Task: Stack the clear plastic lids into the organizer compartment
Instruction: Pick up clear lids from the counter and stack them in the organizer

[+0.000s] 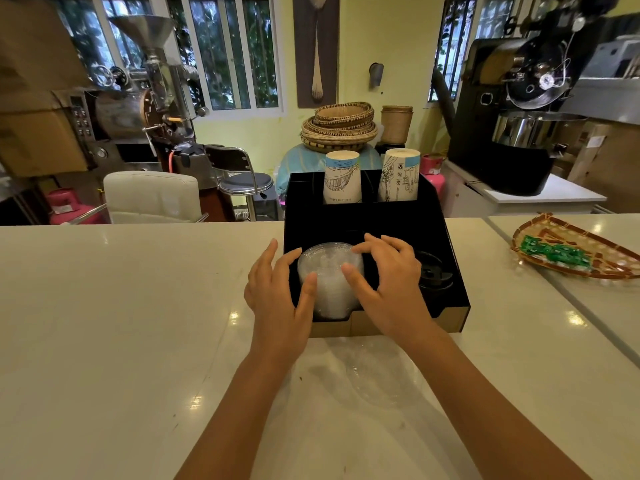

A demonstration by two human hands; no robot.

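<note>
Stack of clear lids (329,271) sits in front left compartment of the black organizer (433,223). Left hand (277,299) and right hand (394,285) cup it, fingers curled round its sides. Loose lid (377,379) on counter (104,306).

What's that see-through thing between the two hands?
A stack of clear lids, standing in a front compartment of the black organizer. The left hand and right hand hold it from either side, as the head view shows.
</note>
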